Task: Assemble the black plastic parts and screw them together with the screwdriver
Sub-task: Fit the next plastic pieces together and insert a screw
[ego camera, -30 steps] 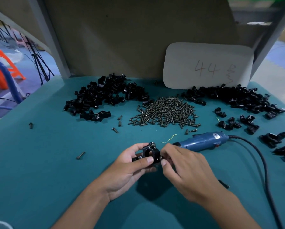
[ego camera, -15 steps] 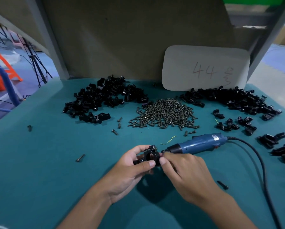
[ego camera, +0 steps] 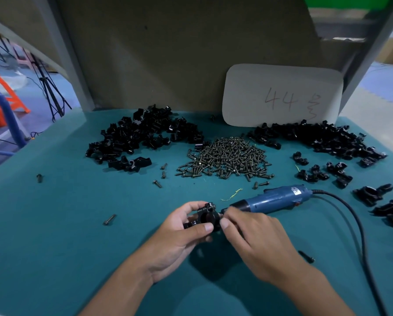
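My left hand (ego camera: 179,233) grips a small black plastic clamp assembly (ego camera: 205,218) above the teal felt surface (ego camera: 54,224), thumb curled over its front. My right hand (ego camera: 254,238) pinches its right edge with curled fingers; whether a screw sits there is hidden. The blue corded electric screwdriver (ego camera: 273,199) lies just behind, its tip masked by my knuckles. Since a second ago, both hands have stayed on the clamp, barely shifting.
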### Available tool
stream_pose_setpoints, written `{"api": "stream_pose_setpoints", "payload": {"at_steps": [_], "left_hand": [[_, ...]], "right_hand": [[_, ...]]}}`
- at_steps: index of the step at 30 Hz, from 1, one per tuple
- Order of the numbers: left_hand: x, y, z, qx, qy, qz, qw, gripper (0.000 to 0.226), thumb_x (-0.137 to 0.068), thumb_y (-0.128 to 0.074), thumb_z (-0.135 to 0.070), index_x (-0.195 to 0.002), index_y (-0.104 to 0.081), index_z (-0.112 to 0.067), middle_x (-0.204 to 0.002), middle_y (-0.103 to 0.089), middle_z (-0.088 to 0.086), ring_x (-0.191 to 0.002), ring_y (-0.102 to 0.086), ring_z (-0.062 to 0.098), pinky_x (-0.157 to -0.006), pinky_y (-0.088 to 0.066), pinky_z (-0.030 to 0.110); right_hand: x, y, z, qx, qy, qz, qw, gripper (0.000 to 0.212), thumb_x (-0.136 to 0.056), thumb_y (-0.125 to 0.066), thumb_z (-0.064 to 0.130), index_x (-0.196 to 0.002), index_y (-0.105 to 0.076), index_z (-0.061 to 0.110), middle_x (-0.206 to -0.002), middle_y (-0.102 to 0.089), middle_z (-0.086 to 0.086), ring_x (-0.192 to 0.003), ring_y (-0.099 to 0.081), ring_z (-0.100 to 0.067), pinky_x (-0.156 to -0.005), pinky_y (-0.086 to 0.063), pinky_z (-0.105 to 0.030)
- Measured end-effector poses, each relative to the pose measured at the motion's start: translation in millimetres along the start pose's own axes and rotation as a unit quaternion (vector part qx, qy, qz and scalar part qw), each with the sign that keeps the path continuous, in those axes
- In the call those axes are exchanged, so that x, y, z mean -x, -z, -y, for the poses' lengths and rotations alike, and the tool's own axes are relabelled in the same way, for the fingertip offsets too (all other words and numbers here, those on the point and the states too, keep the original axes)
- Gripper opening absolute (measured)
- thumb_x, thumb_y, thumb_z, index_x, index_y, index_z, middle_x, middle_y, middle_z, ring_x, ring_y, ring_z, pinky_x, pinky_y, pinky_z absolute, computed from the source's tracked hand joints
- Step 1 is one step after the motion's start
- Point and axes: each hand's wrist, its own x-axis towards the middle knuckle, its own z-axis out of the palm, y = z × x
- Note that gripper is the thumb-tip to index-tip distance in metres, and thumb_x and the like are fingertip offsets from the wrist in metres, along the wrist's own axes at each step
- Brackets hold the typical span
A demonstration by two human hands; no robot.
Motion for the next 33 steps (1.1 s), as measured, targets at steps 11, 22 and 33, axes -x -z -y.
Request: {"api": "stream_pose_setpoints", "payload": {"at_steps": [11,22,33], "left_hand": [[1.8,-2.4,-3.1,-0.012,-0.007,-0.007,1.000,0.055,-0.075,-0.075,-0.003,-0.127,-0.059,-0.008,-0.099,-0.075,0.007,-0.093,-0.068,0.017,-0.078,-0.055,0.028],[1.6,-2.4,-5.2,0.006,-0.021,-0.012,1.000,0.055,-0.075,-0.073,-0.001,-0.128,-0.057,-0.006,-0.108,-0.073,0.013,-0.091,-0.065,0.017,-0.075,-0.050,0.028],[3.5,-5.2,-2.7,-0.044,-0.007,-0.011,0.999,0.056,-0.074,-0.076,-0.006,-0.127,-0.058,-0.009,-0.093,-0.072,0.001,-0.077,-0.061,0.011,-0.074,-0.051,0.024]], "right_hand": [[0.3,0.3,0.5,-0.049,-0.009,0.000,0.999,0.031,-0.094,-0.019,0.060,-0.084,-0.038,0.038,-0.075,-0.052,0.017,-0.073,-0.049,-0.008,-0.060,-0.036,-0.032],[-3.4,0.5,-3.0,-0.023,0.041,-0.021,0.999,0.012,-0.099,-0.039,0.049,-0.097,-0.042,0.038,-0.084,-0.045,0.032,-0.070,-0.042,0.011,-0.057,-0.032,-0.023],[-2.3,-4.0,-8.0,0.008,0.020,-0.006,1.000,0.038,-0.101,-0.015,0.058,-0.083,-0.036,0.033,-0.070,-0.047,0.012,-0.068,-0.045,-0.015,-0.057,-0.037,-0.034]]}}
